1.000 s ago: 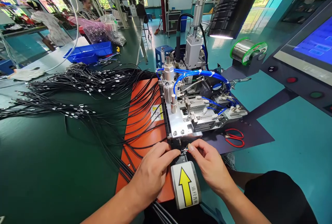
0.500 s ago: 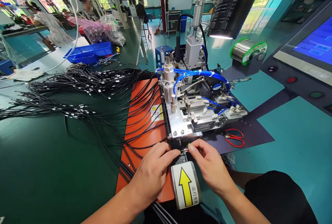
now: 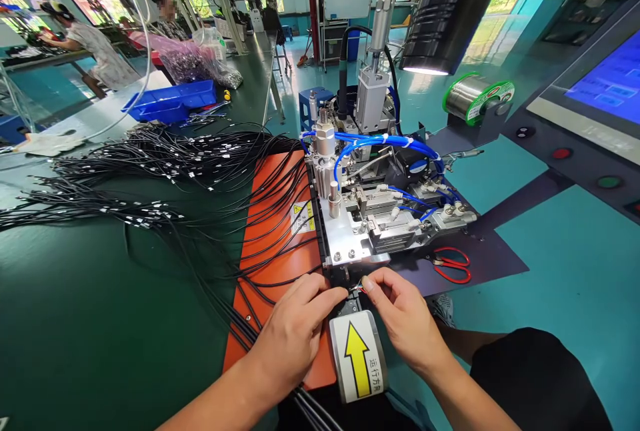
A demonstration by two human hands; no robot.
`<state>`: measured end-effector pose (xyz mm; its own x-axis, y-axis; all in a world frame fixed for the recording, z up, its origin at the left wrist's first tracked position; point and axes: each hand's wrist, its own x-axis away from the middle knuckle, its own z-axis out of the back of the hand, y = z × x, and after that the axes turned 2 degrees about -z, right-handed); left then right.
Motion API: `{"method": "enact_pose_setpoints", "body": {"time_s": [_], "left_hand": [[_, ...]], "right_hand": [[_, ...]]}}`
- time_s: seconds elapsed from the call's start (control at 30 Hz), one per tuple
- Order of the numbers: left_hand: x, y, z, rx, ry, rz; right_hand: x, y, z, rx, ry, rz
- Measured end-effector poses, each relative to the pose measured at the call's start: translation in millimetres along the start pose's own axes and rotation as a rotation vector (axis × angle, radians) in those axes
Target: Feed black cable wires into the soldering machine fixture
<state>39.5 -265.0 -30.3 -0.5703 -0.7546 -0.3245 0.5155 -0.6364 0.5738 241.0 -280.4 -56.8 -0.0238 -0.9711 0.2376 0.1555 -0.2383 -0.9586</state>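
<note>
At the near end of the metal machine (image 3: 345, 234), both my hands meet over a narrow dark track (image 3: 350, 306). My left hand (image 3: 300, 314) is closed, thumb and fingers pinching what looks like the end of a black cable, mostly hidden under the hand. Thin coloured wires (image 3: 358, 287), some red and white, fan out between the hands. With thumb and forefinger, my right hand (image 3: 400, 304) pinches the tips of these wires. Below the hands is a metal guard (image 3: 357, 358) bearing a yellow arrow. More black cables (image 3: 245, 328) run beneath my left forearm across an orange plate (image 3: 280, 251).
Bundles of black cables (image 3: 175, 154) with white ends cover the green table (image 3: 75, 324) at left. A blue bin (image 3: 173, 99) stands behind them. Red-handled scissors (image 3: 453, 266) lie right of the machine. A solder spool (image 3: 477, 98), lamp (image 3: 450, 14) and screen (image 3: 610, 88) are at right.
My hands and the wires stay in practically the same place. In the background at left, a person's arm now reaches forward over a bench.
</note>
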Motion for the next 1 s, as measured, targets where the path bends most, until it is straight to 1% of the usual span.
{"method": "enact_pose_setpoints", "body": {"time_s": [0.27, 0.63, 0.73, 0.87, 1.0], "left_hand": [[-1, 0, 0.4, -0.009, -0.018, 0.003], [-1, -1, -0.3, -0.017, -0.03, 0.016], [0, -1, -0.8, -0.011, -0.027, 0.013], [1, -2, -1.5, -0.002, -0.033, 0.011], [1, -2, -1.0, -0.002, -0.034, 0.015]], "right_hand": [[0, 1, 0, -0.003, -0.007, 0.002], [0, -2, 0, 0.042, 0.033, 0.016], [1, -3, 3, 0.061, 0.062, 0.037], [7, -3, 6, 0.108, 0.137, 0.063], [15, -3, 5, 0.172, 0.174, 0.142]]}}
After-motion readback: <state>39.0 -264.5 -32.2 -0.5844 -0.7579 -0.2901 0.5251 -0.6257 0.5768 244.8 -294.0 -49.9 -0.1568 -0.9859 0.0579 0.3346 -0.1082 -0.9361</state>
